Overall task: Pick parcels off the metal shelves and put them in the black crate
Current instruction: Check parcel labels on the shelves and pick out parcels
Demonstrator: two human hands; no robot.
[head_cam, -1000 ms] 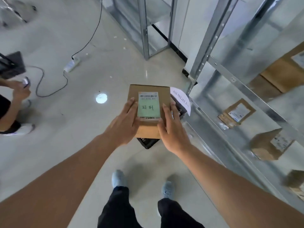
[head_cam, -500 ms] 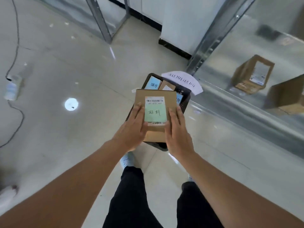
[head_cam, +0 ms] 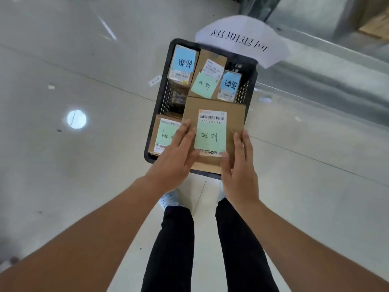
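I hold a brown cardboard parcel (head_cam: pixel 233 114) with a barcode label and a green note, level over the near right part of the black crate (head_cam: pixel 163 95). My left hand (head_cam: pixel 176 152) grips its near left edge, fingers flat across the top. My right hand (head_cam: pixel 239 165) grips the near right edge the same way. Several parcels with blue or green notes lie in the crate, among them one at the far left (head_cam: pixel 183 62) and one at the near left (head_cam: pixel 166 133).
The crate stands on a glossy grey floor. A white paper sign (head_cam: pixel 242 36) hangs over its far rim. The metal shelf (head_cam: pixel 315 66) runs along the right, with a brown parcel (head_cam: pixel 374 28) on it. My legs and shoes are just below the crate.
I have stepped up to the crate and now look straight down into it. The parcel has come down over its near right part, with both hands still on it.
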